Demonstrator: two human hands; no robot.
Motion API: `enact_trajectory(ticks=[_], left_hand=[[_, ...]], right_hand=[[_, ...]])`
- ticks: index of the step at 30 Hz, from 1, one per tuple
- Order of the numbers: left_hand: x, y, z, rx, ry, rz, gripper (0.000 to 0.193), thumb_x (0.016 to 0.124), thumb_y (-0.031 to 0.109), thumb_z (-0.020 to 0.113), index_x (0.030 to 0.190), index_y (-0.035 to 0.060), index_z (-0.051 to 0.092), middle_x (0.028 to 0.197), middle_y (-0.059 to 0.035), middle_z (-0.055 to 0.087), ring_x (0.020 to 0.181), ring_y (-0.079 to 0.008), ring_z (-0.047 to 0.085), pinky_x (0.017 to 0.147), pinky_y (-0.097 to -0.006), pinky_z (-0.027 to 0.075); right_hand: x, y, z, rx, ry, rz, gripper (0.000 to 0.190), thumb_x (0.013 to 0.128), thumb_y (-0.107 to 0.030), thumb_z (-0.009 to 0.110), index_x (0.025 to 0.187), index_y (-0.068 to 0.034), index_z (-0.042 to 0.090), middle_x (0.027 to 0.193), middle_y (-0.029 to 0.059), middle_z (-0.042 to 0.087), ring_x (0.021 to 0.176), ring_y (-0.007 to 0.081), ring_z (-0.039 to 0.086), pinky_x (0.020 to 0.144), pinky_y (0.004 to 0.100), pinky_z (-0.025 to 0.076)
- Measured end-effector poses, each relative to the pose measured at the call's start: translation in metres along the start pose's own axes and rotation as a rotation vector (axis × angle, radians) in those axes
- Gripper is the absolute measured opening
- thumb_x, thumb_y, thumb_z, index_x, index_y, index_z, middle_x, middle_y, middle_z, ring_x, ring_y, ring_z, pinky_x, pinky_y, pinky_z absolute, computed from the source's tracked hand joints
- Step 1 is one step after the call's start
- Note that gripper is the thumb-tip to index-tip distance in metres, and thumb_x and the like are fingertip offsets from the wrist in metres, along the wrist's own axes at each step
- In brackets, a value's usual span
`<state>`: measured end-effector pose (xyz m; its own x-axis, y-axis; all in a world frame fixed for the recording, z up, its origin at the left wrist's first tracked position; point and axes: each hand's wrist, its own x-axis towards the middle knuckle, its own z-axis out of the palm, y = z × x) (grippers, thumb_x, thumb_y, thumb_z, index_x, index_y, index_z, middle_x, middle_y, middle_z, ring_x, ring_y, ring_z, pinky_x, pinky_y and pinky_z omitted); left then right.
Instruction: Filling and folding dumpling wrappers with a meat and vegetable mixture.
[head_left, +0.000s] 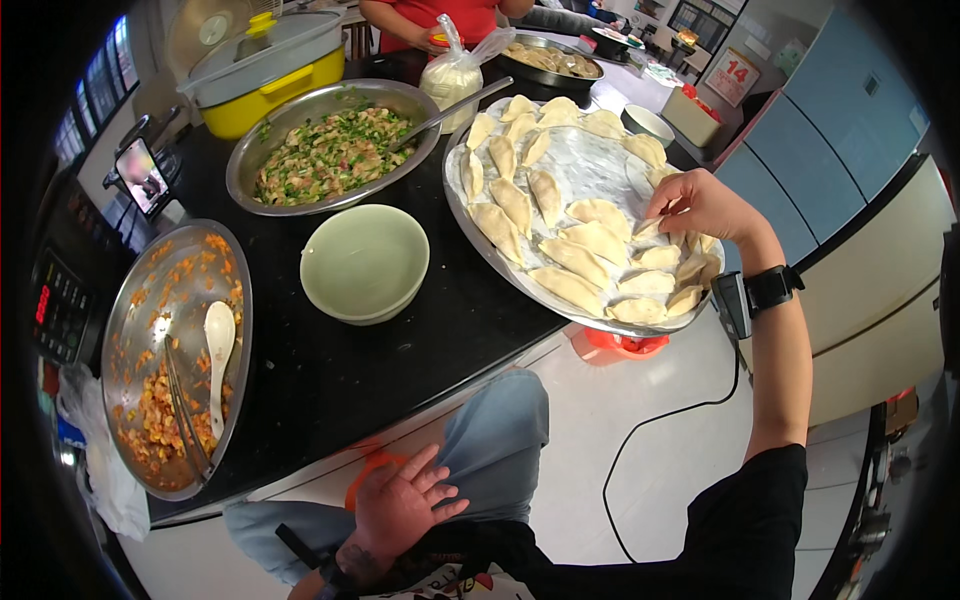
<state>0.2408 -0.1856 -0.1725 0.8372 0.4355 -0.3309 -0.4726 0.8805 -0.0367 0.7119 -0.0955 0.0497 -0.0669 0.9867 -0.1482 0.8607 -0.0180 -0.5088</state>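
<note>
My right hand (703, 202) reaches over a round metal tray (581, 169) on the right of the counter, its fingertips pinching a pale dumpling (648, 228) at the tray surface. Several folded raw dumplings (574, 262) lie around the tray, most along its rim, on a floury surface. My left hand (397, 499) hangs above my lap, palm up and fingers apart, holding nothing. Nearest to it on the counter is a tilted steel bowl (135, 300) with orange filling, chopsticks (180, 405) and a white spoon (218, 367).
A pale green bowl (365, 262) stands mid-counter before a steel basin (240, 169) of meat-and-greens filling. Behind are a tied bag of white powder (454, 79) and a yellow pot (277, 97). A person in red (442, 22) stands opposite. A cable (637, 427) trails from my right wrist device.
</note>
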Motion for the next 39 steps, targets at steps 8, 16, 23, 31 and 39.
enact_trajectory(ticks=[8, 16, 23, 31, 39], left_hand=[[-0.005, -0.001, -0.002, 0.168, 0.147, 0.026, 0.056, 0.087, 0.046, 0.041, 0.134, 0.0159, 0.047, 0.115, -0.0072, 0.058, 0.102, -0.0280, 0.053, 0.103, -0.0577, 0.026], [0.001, 0.001, -0.002, 0.181, 0.133, 0.027, 0.057, 0.086, 0.046, 0.042, 0.134, 0.0159, 0.047, 0.114, -0.0066, 0.056, 0.103, -0.0278, 0.051, 0.103, -0.0573, 0.026], [-0.008, 0.005, 0.001, 0.178, 0.174, 0.054, 0.064, 0.085, 0.047, 0.044, 0.139, 0.0118, 0.039, 0.114, -0.0096, 0.054, 0.102, -0.0298, 0.050, 0.104, -0.0591, 0.025], [-0.072, 0.039, 0.032, 0.558, -0.236, 0.029, 0.053, 0.094, 0.024, 0.044, 0.140, 0.0008, 0.032, 0.119, -0.0133, 0.055, 0.113, -0.0233, 0.052, 0.103, -0.0387, 0.036], [-0.235, 0.104, 0.111, 1.385, -0.216, 0.427, 0.037, 0.086, 0.005, 0.057, 0.122, -0.0032, 0.054, 0.110, -0.0121, 0.062, 0.101, -0.0200, 0.060, 0.088, -0.0327, 0.046]], right_hand=[[-0.004, 0.001, 0.001, -0.019, 0.113, -0.086, 0.016, 0.070, 0.004, 0.070, 0.086, 0.002, 0.069, 0.077, 0.0054, 0.064, 0.074, 0.0124, 0.060, 0.070, 0.0251, 0.048], [-0.006, -0.003, -0.003, -0.174, 0.057, -0.022, 0.017, 0.071, 0.007, 0.067, 0.086, 0.000, 0.069, 0.082, 0.0053, 0.064, 0.078, 0.0133, 0.060, 0.072, 0.0265, 0.049], [-0.005, -0.003, -0.006, -0.131, 0.115, -0.091, 0.015, 0.072, 0.004, 0.066, 0.087, 0.002, 0.068, 0.081, 0.0073, 0.065, 0.076, 0.0150, 0.061, 0.072, 0.0265, 0.049], [-0.058, -0.081, 0.020, -0.136, 0.607, -0.321, 0.029, 0.075, 0.006, 0.059, 0.104, 0.003, 0.060, 0.110, 0.0168, 0.062, 0.097, 0.0247, 0.062, 0.090, 0.0330, 0.044], [-0.047, -0.295, 0.152, -0.159, 0.393, -0.712, 0.029, 0.078, 0.004, 0.058, 0.107, 0.005, 0.059, 0.092, 0.0161, 0.059, 0.085, 0.0259, 0.057, 0.082, 0.0312, 0.043]])
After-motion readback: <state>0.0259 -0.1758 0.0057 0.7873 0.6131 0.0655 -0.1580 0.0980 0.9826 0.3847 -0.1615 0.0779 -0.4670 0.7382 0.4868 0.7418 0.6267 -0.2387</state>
